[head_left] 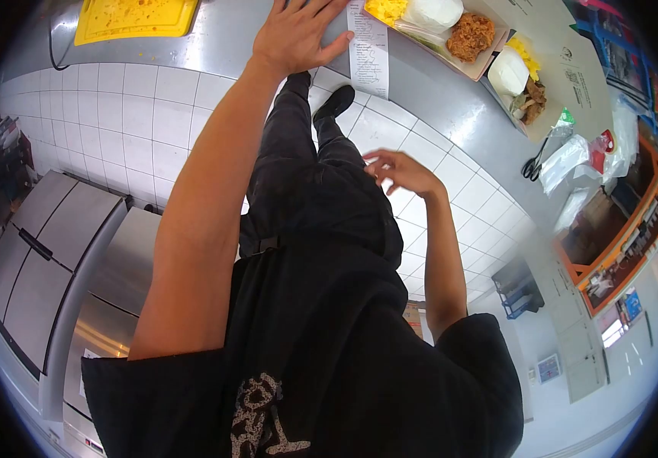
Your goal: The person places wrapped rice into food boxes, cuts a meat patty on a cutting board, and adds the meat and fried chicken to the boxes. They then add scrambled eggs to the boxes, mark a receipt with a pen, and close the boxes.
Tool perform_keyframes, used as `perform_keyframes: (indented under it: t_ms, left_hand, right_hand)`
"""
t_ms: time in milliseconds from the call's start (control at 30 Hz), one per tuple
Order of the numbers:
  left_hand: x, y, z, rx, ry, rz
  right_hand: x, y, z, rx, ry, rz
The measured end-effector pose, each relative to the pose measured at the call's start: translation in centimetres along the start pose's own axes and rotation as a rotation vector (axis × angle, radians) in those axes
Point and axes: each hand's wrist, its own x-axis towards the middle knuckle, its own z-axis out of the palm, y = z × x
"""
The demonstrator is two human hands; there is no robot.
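My left hand (298,34) lies flat on the metal counter, fingers spread, with the tips cut off by the top edge of the view. Its thumb reaches the edge of a long printed receipt (369,57), which hangs over the counter's front edge. My right hand (405,172) is in the air in front of the counter, fingers loosely bent and apart, with nothing visible in it. Right of the receipt stand two open meal boxes. One box (484,70) holds a white rice mound, yellow egg and fried chicken (471,37). The other holds rice (509,71), egg and brown meat pieces (530,104).
A stained yellow cutting board (135,18) lies at the counter's upper left. Black-handled scissors (532,166) and clear plastic packets (565,162) are on the right. An orange-framed case (611,221) stands farther right. Steel cabinets (46,259) stand at the left, above white floor tiles (146,126).
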Motion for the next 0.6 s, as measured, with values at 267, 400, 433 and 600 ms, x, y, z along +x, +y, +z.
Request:
perform_keyframes:
  t_ms: [267,400,433,600]
  left_hand:
    - [0.0,0.1,0.1,0.003,-0.016,-0.001]
    - [0.2,0.2,-0.2,0.002,-0.015,-0.006]
    - [0.1,0.2,-0.1,-0.001,-0.022,0.003]
    - [0.2,0.2,-0.5,-0.017,0.03,0.015]
  right_hand:
    - [7.2,9.6,1.0,0.47,0.059,0.18]
    - [9.2,9.9,-1.5,-0.173,0.543,-0.043]
    - [8.8,9.7,-1.1,-0.394,0.814,-0.163]
    - [9.5,14.4,3.3,-0.06,0.159,-0.178]
